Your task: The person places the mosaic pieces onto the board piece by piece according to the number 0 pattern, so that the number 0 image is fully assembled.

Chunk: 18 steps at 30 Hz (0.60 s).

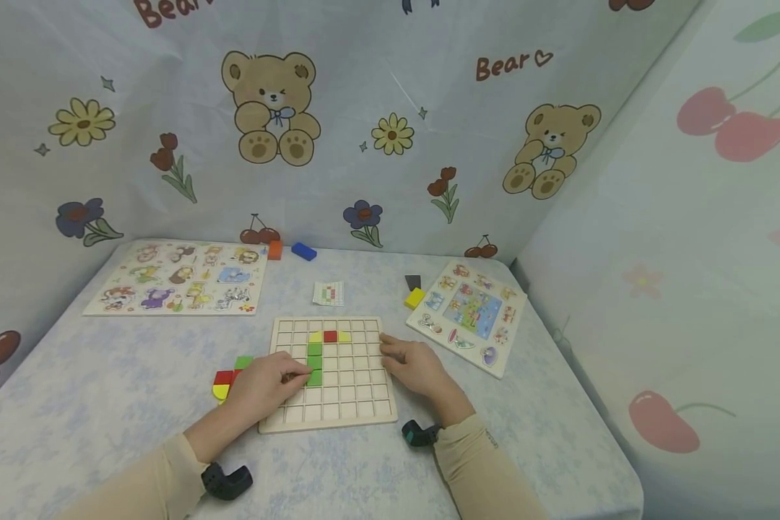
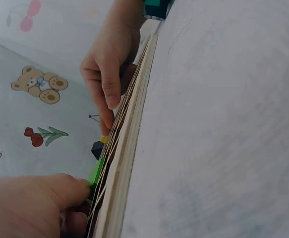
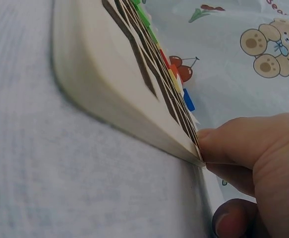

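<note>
Hands first: the left hand (image 1: 268, 384) pinches a green block (image 1: 315, 377) with curled fingertips, setting it in the wooden grid board (image 1: 357, 404) mid-table. The right hand (image 1: 412, 365) rests with fingers loosely bent on the board's right edge. Farther off lie a yellow block (image 1: 414, 297) and a blue block (image 1: 303, 251).

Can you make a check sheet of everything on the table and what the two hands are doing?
Surface: table under a pale blue patterned cloth.
Job's things: wooden grid board holding green blocks, a red block and yellow pieces.
Clutter: two picture puzzle boards, a pattern card, loose blocks.
Hands: left hand pinches a green block on the board; right hand rests on the board's right edge.
Cables: nothing seen.
Surroundings: bear and flower curtains.
</note>
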{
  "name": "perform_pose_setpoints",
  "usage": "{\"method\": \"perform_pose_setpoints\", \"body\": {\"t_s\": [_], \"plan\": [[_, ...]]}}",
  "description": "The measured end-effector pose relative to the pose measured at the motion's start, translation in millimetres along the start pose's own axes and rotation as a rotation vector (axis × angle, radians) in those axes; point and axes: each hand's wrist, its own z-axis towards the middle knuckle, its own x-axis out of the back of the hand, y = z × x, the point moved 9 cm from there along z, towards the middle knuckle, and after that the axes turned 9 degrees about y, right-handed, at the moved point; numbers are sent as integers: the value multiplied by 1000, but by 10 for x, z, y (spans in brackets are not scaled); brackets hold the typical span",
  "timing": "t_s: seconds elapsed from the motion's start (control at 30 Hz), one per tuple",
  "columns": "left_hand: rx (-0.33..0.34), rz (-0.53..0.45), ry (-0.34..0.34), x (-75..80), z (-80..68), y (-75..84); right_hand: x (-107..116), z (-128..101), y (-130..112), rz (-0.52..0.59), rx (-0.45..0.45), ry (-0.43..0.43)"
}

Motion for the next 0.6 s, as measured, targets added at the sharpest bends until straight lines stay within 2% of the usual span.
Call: {"method": "perform_pose_setpoints", "body": {"t_s": [0.17,0.43,0.5,0.6], "plan": [[-44,25,-28,-30,-13,34,8,3,-1,-4,0,0],[-58,-10,-5,-6,-31,44,5,-3,-8,-15,-5,-6],[-48,-41,-3,10,-41,40,5,-6,-10,-16,-9,-5],[4,-133,-6,73,-67,15,1,-9,-16,-17,-11,-10]]}}
